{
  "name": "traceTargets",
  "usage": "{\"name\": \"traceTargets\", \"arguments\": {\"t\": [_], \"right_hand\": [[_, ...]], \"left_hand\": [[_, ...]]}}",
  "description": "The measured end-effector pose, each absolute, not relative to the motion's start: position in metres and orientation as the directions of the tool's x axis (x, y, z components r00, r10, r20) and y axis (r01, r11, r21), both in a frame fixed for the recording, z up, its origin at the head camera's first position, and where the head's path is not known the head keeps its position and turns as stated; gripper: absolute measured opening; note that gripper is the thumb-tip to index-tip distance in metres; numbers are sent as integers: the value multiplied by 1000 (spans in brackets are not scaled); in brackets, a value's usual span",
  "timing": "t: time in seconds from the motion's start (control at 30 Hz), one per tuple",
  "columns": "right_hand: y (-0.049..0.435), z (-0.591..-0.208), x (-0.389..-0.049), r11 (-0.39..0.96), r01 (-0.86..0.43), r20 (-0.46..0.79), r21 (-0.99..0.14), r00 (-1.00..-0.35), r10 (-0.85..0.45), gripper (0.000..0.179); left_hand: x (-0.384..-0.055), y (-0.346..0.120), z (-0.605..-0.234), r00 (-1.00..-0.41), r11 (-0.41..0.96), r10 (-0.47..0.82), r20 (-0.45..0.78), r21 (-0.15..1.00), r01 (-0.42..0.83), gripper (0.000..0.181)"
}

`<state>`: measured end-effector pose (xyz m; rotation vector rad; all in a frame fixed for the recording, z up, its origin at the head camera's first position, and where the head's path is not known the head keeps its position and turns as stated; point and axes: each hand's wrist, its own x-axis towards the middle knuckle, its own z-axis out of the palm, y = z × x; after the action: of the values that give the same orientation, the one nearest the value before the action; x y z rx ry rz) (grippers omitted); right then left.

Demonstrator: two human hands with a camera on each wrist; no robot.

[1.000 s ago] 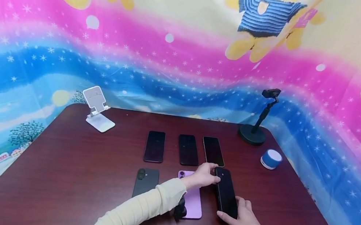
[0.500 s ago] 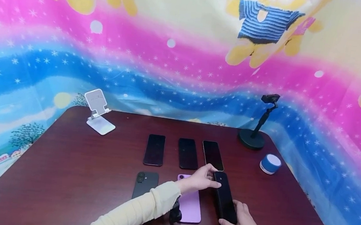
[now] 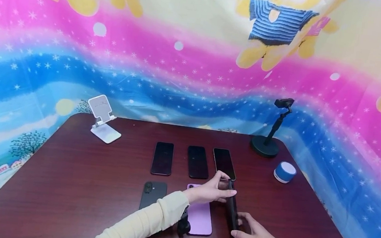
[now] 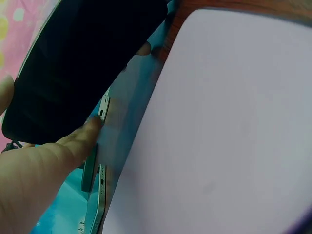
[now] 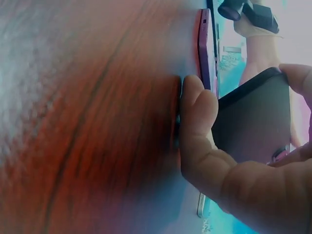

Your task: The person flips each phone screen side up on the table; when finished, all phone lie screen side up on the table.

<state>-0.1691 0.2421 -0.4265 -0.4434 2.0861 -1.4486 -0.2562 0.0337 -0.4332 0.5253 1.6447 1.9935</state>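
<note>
The black smartphone (image 3: 231,206) is held between both hands over the right part of the desk (image 3: 82,185), turned up on its long edge so that the head view sees it nearly side-on. Its dark, glossy face shows to the left wrist camera; whether its lower edge touches the wood, I cannot tell.

It should handle as a stiff, fairly light slab that will not bend. The glassy face looks slippery and would likely crack or scratch in a fall, so the frame at either end and the long edges are the safest hold, with fingertips off the lens area.

The left hand (image 3: 212,189) has its grip pinching the far end; the right hand (image 3: 253,234) pinches the near end, thumb opposite fingers.

Just left of it lies the lavender smartphone (image 3: 202,217), partly under the left wrist, then the dark grey smartphone (image 3: 152,196), camera side up. Beyond are three dark-screened phones, the right one (image 3: 225,163) near the left fingers. A blue-and-white cylinder (image 3: 284,173), perhaps a speaker, stands farther right.
</note>
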Motion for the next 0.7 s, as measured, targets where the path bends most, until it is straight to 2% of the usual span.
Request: {"name": "traceTargets", "arguments": {"t": [0.27, 0.53, 0.7], "right_hand": [[253, -417, -177, 362, 40, -270, -931, -742, -614, 65], [252, -414, -179, 378, 33, -263, -925, -773, -577, 69], [251, -412, -181, 421, -31, -235, -907, -791, -564, 65]], "left_hand": [[-257, 36, -435, -803, -106, 596, -29, 988, -114, 48], [-253, 36, -434, -828, -91, 560, -9, 993, -73, 40], [-252, 37, -435, -849, -99, 529, 7, 994, -53, 39]]}}
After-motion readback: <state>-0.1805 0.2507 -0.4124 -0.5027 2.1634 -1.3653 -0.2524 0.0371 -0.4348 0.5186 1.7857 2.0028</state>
